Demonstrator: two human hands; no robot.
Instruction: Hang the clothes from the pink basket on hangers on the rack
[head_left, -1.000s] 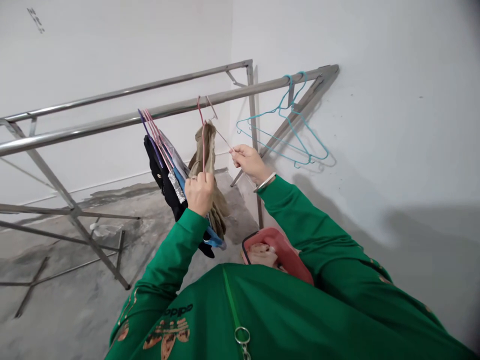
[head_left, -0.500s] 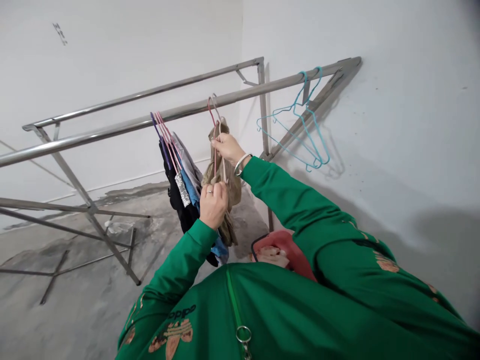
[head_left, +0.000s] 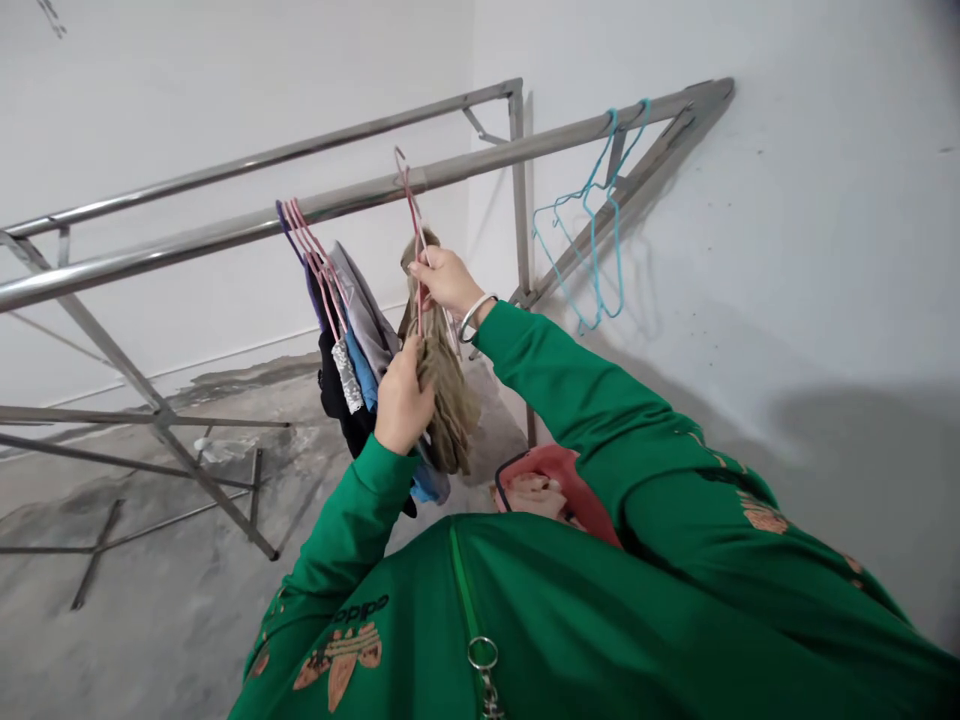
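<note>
A khaki garment [head_left: 451,400] hangs in loose folds from pink hangers [head_left: 417,215] at the front rail. My right hand [head_left: 448,282], with a white bangle at its wrist, is closed around the hangers' upper part, just below the hooks. Lower down, my left hand [head_left: 405,398] pinches the garment's edge by a hanger's lower corner; its fingertips are partly hidden. To the left, several pink and purple hangers [head_left: 313,262] carry black, blue and grey clothes [head_left: 364,300] close together on the same rail.
The metal drying rack [head_left: 225,233] spans the view, its crossed legs on the grey floor at left. Blue hangers [head_left: 600,215] hang at the rail's right end near the white wall. A red basin [head_left: 581,490] with pale cloth stands below my right arm.
My right hand has tilted the pink hangers, and one hook now stands higher above the rail. My left hand has shifted slightly left and turned. The camera view has moved a little.
</note>
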